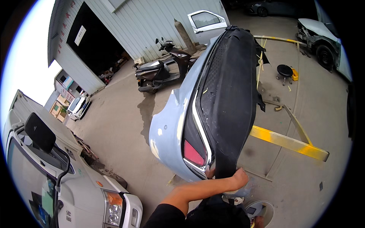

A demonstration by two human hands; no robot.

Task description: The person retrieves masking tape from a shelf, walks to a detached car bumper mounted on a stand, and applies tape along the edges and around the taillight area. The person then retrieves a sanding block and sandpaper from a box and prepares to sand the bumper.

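A long car bumper (235, 91) stretches away in front of me, with a matte black lower section. Its light blue painted side (171, 129) carries pale filler patches. A pinkish-red reflector (193, 153) with a bright trim strip sits at the near end. My left forearm crosses over that end from the lower left. My left hand (238, 179) is closed at the right edge of the black section. A small patch of skin (210, 173) shows beside the reflector, perhaps fingers of my right hand. The rest of that hand is hidden, and its pose cannot be made out.
A yellow stand (289, 142) juts out right of the bumper. A bucket (268, 209) stands near my body. A white truck (80, 197) is close on the left. Farther off are a scooter (163, 70), a loose car door (207, 26), a round wheeled stool (284, 71) and a damaged car (323, 45).
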